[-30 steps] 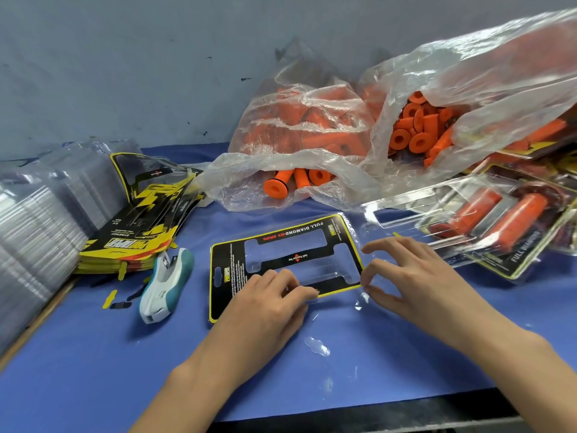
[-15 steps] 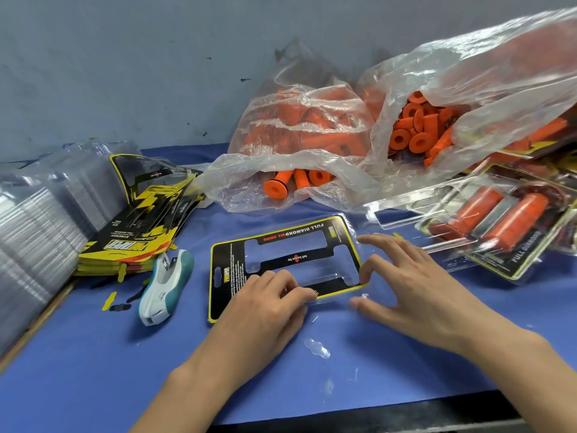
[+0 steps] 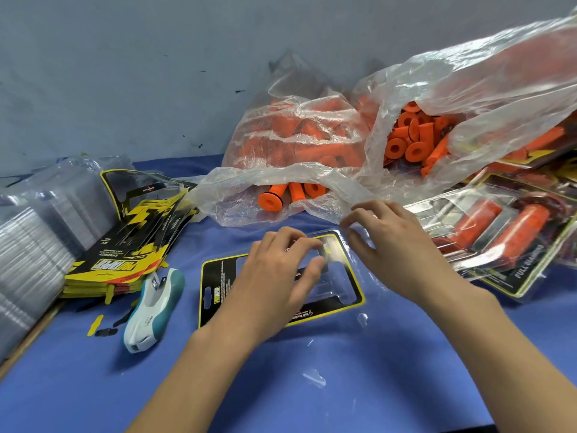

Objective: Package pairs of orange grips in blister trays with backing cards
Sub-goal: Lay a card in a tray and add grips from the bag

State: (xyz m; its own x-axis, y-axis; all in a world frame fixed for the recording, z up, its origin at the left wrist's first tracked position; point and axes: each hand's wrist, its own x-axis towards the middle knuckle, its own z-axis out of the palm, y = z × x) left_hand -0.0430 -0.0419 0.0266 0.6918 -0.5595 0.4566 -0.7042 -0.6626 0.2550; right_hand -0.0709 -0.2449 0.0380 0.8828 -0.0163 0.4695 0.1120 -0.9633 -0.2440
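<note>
On the blue worktop (image 3: pixel 312 395) lies a black backing card (image 3: pixel 215 292) with a yellow border, and a clear blister tray (image 3: pixel 340 276) sits over it. The left hand (image 3: pixel 274 276) rests on top of the card and tray, with its fingers (image 3: pixel 299 242) slightly bent and a little spread, pressing down on the plastic. The right hand (image 3: pixel 393 245) is at the far right corner of the tray; its thumb and first fingers are curled and seem to pinch the clear edge there. Behind the hands, two clear plastic bags (image 3: pixel 299 182) hold many loose orange grips (image 3: pixel 271 200). To the right lie finished packs (image 3: pixel 505 245), each with two grips inside. To the left are a stack of printed cards (image 3: pixel 125 254), a pile of empty clear trays (image 3: pixel 28 260) and a white and teal stapler (image 3: pixel 153 310).
</note>
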